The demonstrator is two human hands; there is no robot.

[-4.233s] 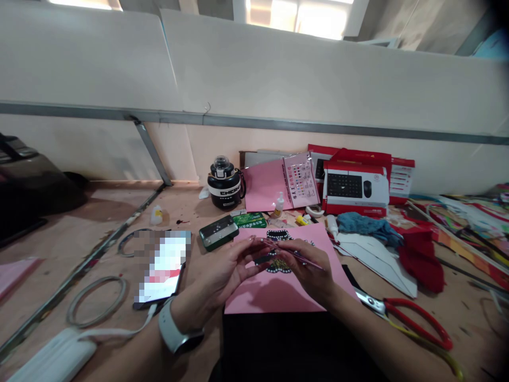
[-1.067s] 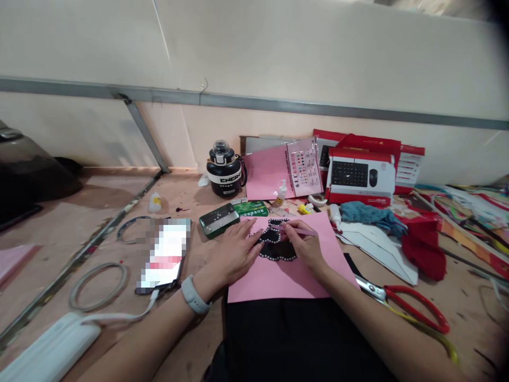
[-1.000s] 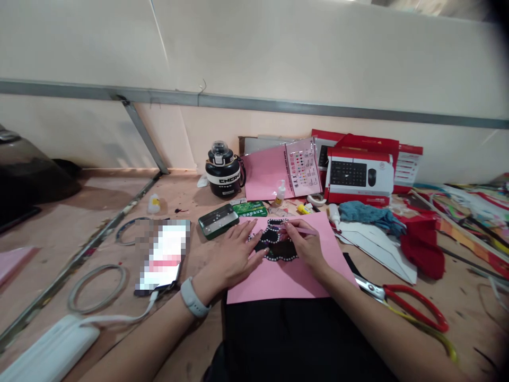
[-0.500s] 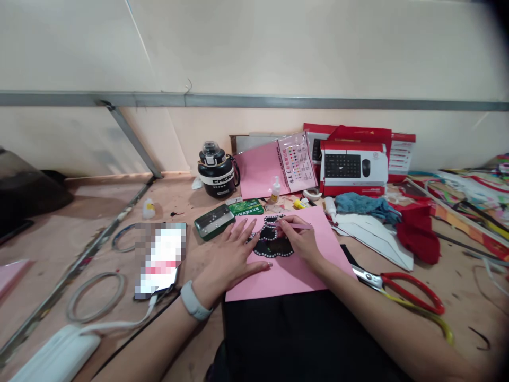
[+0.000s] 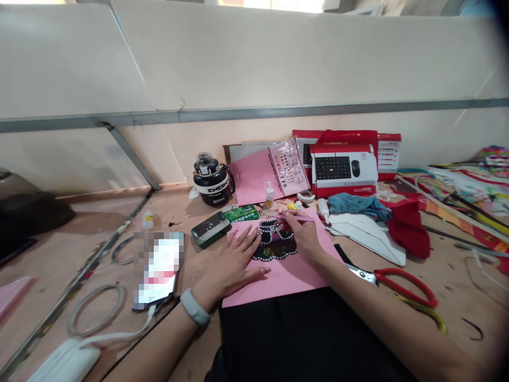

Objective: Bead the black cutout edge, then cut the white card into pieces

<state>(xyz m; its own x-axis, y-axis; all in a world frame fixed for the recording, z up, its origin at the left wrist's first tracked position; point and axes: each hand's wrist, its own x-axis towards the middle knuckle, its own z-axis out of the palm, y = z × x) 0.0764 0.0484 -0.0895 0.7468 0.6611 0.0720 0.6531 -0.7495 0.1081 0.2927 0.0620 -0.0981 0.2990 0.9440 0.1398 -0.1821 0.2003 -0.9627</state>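
A pink sheet of paper (image 5: 290, 273) lies on the table in front of me. On it sits a black cut-out shape (image 5: 274, 245) edged with small white beads. My left hand (image 5: 230, 262) lies flat on the sheet's left part, fingers spread, fingertips touching the black shape. My right hand (image 5: 302, 233) pinches a thin pink stick tool (image 5: 296, 216), its tip over the upper part of the black shape. A green tin of beads (image 5: 210, 229) stands just left of the sheet.
A phone (image 5: 158, 268) lies at the left with wire rings (image 5: 94, 310) near it. Red-handled scissors (image 5: 392, 281) lie right of the sheet. Behind are a black jar (image 5: 210, 180), glue bottles (image 5: 269, 195), pink card (image 5: 254, 178), a red keyboard box (image 5: 344, 168), blue and red cloths.
Both hands came down from holding the piece in the air to the pink sheet. In the last second they have barely moved; the head turned, shifting the view.
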